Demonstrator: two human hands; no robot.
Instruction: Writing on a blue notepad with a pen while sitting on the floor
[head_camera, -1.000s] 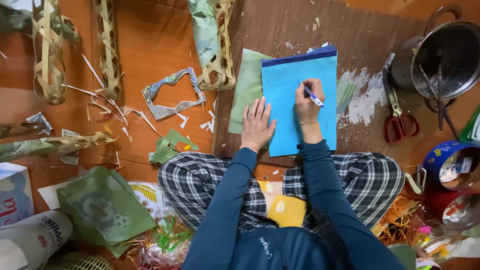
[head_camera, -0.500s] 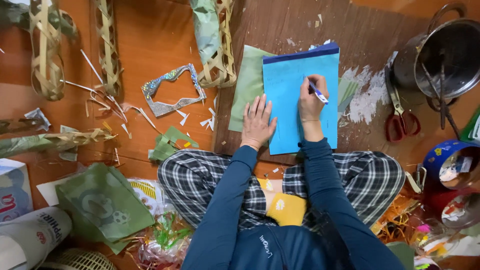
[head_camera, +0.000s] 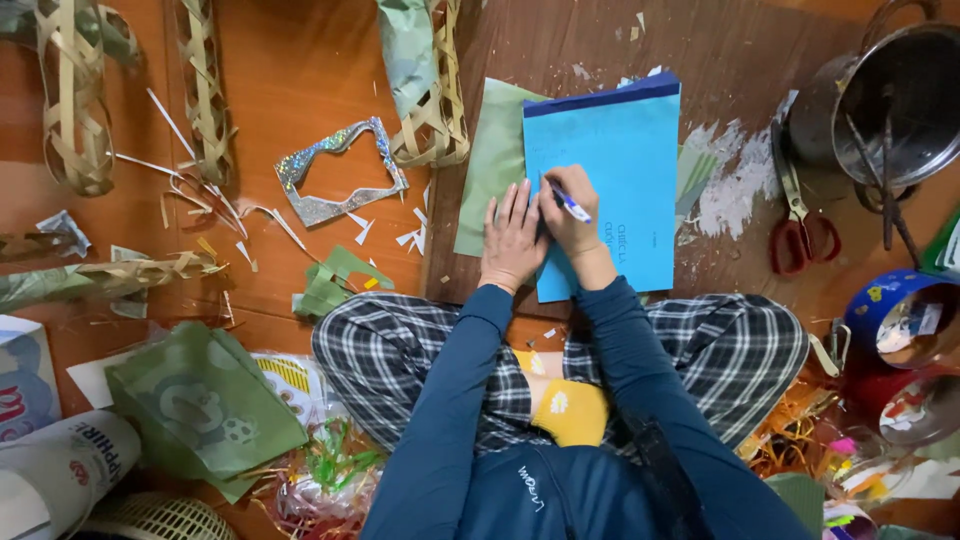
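Leftmost, woven bamboo strips (head_camera: 72, 100) lay on the orange floor (head_camera: 290, 60), with a folded green paper bag (head_camera: 200, 400) near the floor's lower left corner. Just right of the strips sat a glittery silver cut-out frame (head_camera: 340, 172) among white paper scraps and a small green paper offcut (head_camera: 335, 280). Further right, a woven bamboo basket piece (head_camera: 432, 110) with pale green paper tucked in it rested at the left edge of a dark wooden board (head_camera: 720, 50).

On that board I saw a green sheet (head_camera: 492, 170) lying partly under a blue sheet of paper (head_camera: 620, 150), which sat near the board's middle, reaching to its lower edge. My left hand (head_camera: 512, 240) lay flat and unclenched, fingers spread, pressing on the blue sheet's left edge where it overlapped the green one. My right hand (head_camera: 572, 212), touching the left one, was clenched around a blue pen (head_camera: 568, 202), its tip on the blue sheet.

Right of the blue sheet were white smears on the board, then red-handled scissors (head_camera: 800, 220), and at the upper right corner a metal pot (head_camera: 900, 90). Plaid-trousered legs crossed below the board.
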